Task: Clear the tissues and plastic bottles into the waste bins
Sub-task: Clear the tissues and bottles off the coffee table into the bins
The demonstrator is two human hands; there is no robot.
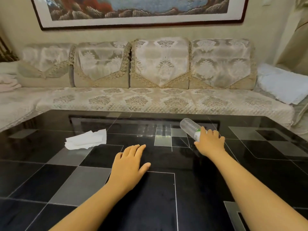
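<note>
A clear plastic bottle (190, 126) with a green-edged label lies tilted on the black glass coffee table (50, 164), its base pointing away from me. My right hand (210, 141) is wrapped around its near end. A crumpled white tissue (86, 140) lies on the table to the left. My left hand (129, 164) rests flat over the table's middle, fingers apart and holding nothing, a short way right of the tissue. No waste bin is in view.
A long beige patterned sofa (150, 100) runs along the far side of the table. A white cushion (281, 84) sits at its right end, folded cloth (7, 82) at its left. A framed painting (138, 10) hangs above.
</note>
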